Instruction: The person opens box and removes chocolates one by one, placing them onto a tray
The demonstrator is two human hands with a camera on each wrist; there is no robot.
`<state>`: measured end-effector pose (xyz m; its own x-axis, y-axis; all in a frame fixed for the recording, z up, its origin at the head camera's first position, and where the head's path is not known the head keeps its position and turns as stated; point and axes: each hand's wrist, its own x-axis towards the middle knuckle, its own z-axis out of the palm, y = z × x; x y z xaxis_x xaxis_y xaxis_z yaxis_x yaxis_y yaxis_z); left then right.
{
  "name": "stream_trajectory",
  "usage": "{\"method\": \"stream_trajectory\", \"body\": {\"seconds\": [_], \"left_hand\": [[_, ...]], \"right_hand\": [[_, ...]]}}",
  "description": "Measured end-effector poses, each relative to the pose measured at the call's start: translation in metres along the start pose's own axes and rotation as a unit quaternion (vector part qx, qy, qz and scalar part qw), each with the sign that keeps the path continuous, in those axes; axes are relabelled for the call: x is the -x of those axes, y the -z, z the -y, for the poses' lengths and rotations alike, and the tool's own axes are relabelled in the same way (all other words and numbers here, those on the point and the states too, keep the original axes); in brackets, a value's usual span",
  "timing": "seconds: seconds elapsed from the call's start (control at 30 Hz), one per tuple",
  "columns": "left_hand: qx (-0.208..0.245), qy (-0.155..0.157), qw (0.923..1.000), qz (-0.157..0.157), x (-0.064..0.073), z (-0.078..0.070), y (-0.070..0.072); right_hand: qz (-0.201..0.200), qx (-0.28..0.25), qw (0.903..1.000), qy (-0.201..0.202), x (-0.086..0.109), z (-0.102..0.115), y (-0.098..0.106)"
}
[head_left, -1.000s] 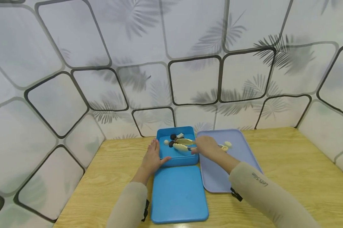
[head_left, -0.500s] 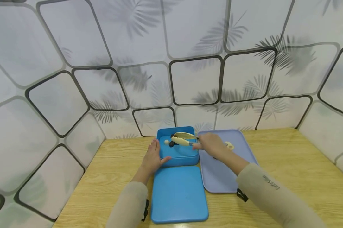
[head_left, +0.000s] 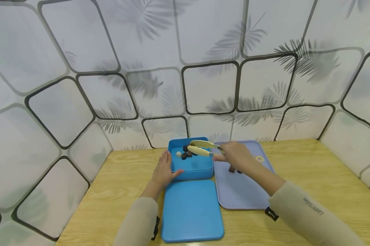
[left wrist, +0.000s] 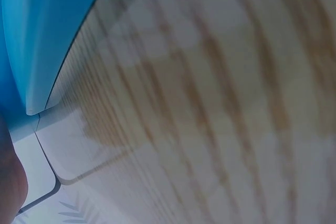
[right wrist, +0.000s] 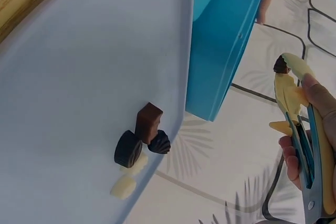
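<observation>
My right hand (head_left: 235, 153) grips cream-tipped tongs (head_left: 200, 151) over the blue box (head_left: 191, 175). In the right wrist view, a dark brown chocolate-like piece (right wrist: 281, 65) shows between the tongs' tips. My left hand (head_left: 164, 172) lies against the box's left side, fingers straight, thumb on the front rim. Inside the box are a whitish round piece (head_left: 179, 154), a dark round piece (head_left: 184, 156) and a brown block (head_left: 189, 154), among others. The left wrist view catches only the box wall (left wrist: 47, 40) and a bit of a finger (left wrist: 10, 182).
A lavender tray (head_left: 243, 198) sits right of the box. On it are a brown block (right wrist: 149, 121), dark pieces, pale pieces and a cream ring (head_left: 259, 159). A flat blue lid (head_left: 192, 212) lies in front of the box on the wooden table (head_left: 111, 198). Patterned cloth (head_left: 209, 89) hangs behind.
My right hand has drawn the tongs up off the box floor and to the right. More pieces on the tray's left part have come into sight. My left hand has stayed put.
</observation>
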<state>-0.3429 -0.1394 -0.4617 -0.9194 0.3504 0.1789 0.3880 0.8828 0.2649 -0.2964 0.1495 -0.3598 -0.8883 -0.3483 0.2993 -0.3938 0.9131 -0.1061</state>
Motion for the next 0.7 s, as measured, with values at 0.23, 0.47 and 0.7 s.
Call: {"method": "stream_trajectory", "body": {"seconds": [0.23, 0.47, 0.7], "left_hand": [[0.001, -0.005, 1.0000, -0.007, 0.003, 0.000, 0.001], [-0.007, -0.009, 0.9999, -0.006, 0.004, -0.001, 0.001], [-0.016, -0.007, 0.9998, -0.004, 0.002, 0.001, 0.000]], "right_hand": [[-0.024, -0.004, 0.9996, 0.011, 0.019, -0.001, 0.012], [-0.099, 0.038, 0.9909, 0.082, 0.040, -0.010, 0.014], [-0.114, 0.069, 0.9849, 0.111, 0.060, -0.021, 0.021]]}}
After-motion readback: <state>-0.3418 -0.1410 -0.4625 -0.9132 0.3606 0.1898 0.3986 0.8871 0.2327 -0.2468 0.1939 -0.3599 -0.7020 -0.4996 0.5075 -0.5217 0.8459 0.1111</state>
